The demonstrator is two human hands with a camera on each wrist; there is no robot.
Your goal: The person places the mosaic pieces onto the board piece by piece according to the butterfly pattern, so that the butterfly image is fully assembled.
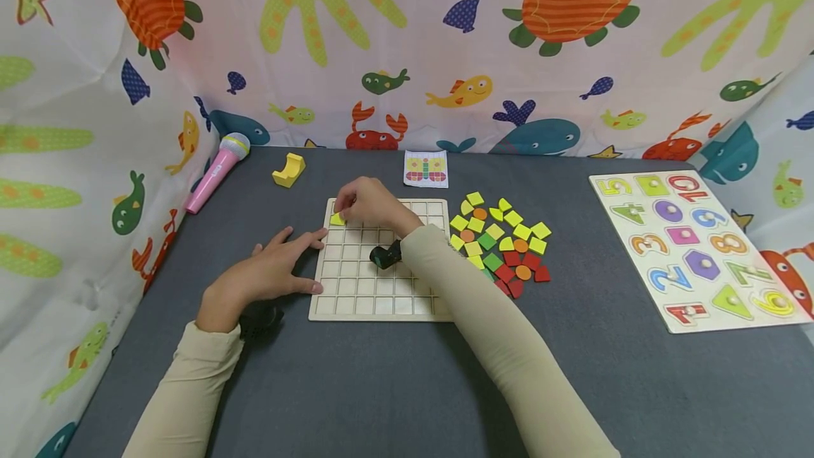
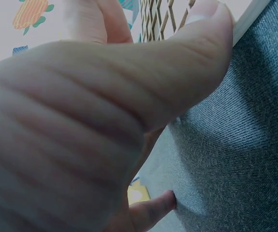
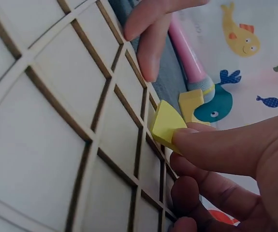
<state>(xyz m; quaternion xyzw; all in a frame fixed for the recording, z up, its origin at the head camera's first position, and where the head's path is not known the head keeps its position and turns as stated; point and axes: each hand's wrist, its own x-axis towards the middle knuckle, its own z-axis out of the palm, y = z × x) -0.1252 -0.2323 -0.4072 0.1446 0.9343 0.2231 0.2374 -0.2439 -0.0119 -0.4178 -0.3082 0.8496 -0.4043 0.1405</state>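
While my spread left hand (image 1: 267,273) touches the pale wooden grid board (image 1: 348,287), my right hand (image 1: 374,202) pinches a yellow curved-edged tile (image 3: 166,124), apparently mid-placement; next: align squarely below, release.

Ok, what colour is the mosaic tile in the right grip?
Yellow; the mosaic tile shows best in the right wrist view.

Two hands (image 1: 270,271) (image 1: 375,205), one grid (image 1: 365,287), four orange discs (image 1: 521,246), one microphone (image 1: 213,179), one card (image 1: 425,169), one puzzle (image 1: 675,254) show.

From above, the head view faces the far edge of the tabletop (image 1: 356,387). Both wrist views, tilted and close, share the left edge of the grid board (image 1: 375,285).
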